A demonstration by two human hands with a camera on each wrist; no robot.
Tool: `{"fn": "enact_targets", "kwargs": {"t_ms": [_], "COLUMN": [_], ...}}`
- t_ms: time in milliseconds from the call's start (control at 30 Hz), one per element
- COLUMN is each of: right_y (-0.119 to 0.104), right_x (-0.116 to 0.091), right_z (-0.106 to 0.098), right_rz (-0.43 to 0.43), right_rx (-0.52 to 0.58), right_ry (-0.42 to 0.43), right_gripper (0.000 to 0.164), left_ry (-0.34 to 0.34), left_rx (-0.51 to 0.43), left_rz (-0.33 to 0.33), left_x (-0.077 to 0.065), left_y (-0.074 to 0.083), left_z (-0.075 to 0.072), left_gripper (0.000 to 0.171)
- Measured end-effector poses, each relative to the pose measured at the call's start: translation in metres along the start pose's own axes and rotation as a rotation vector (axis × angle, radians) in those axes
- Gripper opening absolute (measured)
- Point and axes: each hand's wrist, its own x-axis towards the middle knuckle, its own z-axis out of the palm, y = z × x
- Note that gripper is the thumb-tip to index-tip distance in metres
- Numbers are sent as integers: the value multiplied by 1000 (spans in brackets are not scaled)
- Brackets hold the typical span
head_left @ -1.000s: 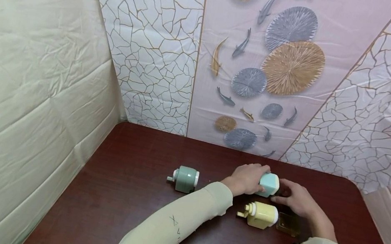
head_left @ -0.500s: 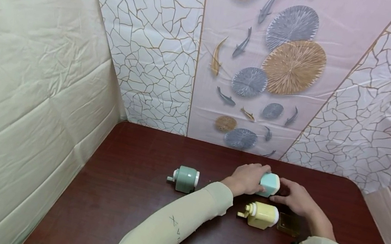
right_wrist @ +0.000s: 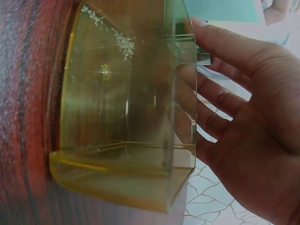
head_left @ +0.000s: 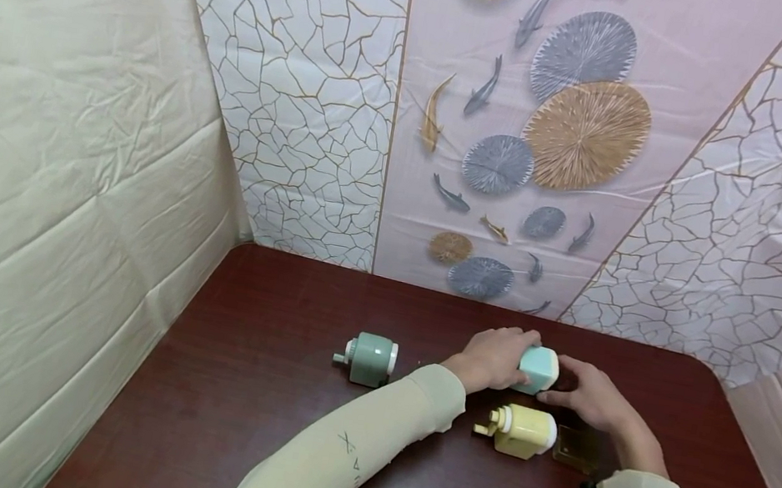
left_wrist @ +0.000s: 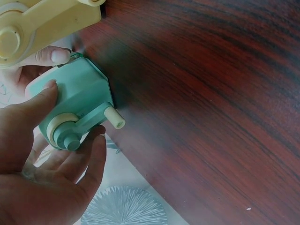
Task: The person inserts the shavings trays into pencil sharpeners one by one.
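Room between dark-green sharpener and left hand — yellow sharpener blocks nearside.

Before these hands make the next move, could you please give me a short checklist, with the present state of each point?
1. Left hand holds the mint sharpener: ok.
2. Right hand grips part of the mint sharpener: cannot tell; fingers are at its end.
3. Yellow sharpener apart from the mint sharpener: ok, a gap shows in the head view.
4. Amber tray clean: not ok, pale specks show.
5. Dark green sharpener away from both hands: ok.
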Motion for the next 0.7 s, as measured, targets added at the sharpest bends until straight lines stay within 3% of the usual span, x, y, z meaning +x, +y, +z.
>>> {"fn": "enact_targets", "kwargs": {"t_ms": [700], "right_y": [-1], "right_x": [8], "right_z": [-2], "right_rz": [-29], "right_rx": [44], "right_ry": [-44], "right_gripper": [80], "left_ry": [2], "left_rx": [-9], "left_rz": [0], "left_x": [2], "left_y": [-1], "left_z": [2], "left_gripper": [57]}}
